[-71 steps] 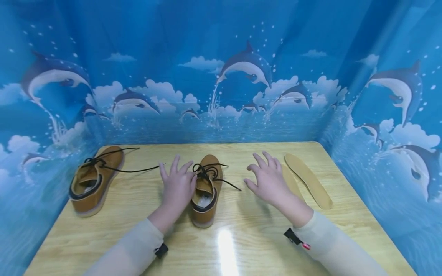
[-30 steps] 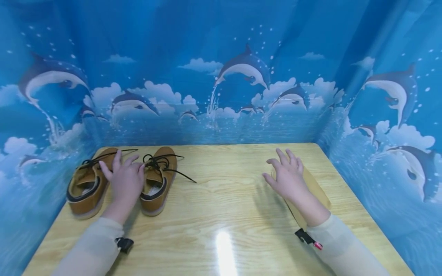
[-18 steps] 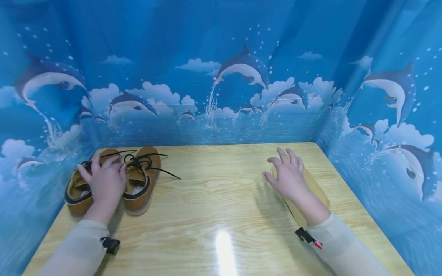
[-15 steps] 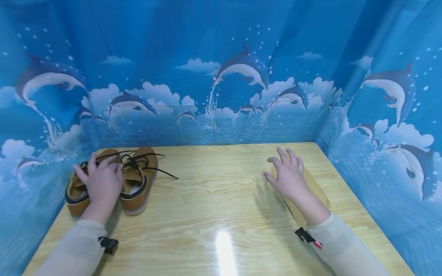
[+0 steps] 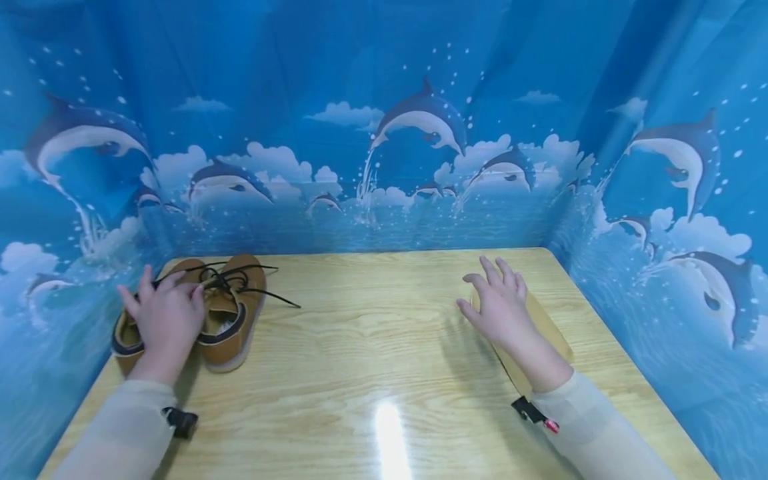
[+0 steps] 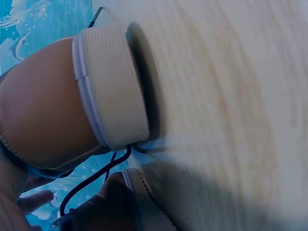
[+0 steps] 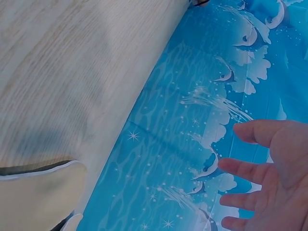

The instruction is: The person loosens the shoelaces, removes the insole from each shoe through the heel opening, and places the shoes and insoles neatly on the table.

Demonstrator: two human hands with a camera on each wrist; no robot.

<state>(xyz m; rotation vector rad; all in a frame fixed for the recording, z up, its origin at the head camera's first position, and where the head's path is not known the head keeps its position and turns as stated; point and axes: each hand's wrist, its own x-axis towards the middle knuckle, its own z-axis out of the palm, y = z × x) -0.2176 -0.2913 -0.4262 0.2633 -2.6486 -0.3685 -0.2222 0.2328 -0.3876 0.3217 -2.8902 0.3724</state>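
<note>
With thumb and fingers, my left hand point(image 5: 168, 320) grips the left side of a brown lace-up shoe point(image 5: 225, 355). Its toe points to the back, and its black laces trail right. Just left of it stands the matching shoe point(image 5: 128, 360), partly covered by my hand. In the left wrist view, the heel of the held shoe point(image 6: 48, 96) fills the left side, and part of the other shoe point(image 6: 106, 207) shows below. My right hand point(image 5: 499, 313) hovers with spread fingers above two tan insoles point(image 5: 549, 327), holding nothing; the right wrist view shows the insole ends point(image 7: 38, 197).
Both shoes stand at the back left of a light wooden table point(image 5: 360, 347). A blue dolphin-print curtain point(image 5: 336, 153) encloses its back and sides. Bright glare point(image 5: 391, 440) lies on the front middle of the tabletop.
My left hand has brought the gripped shoe from the table's middle leftward, close beside its mate. My right hand has shifted right over the insoles and then stayed there.
</note>
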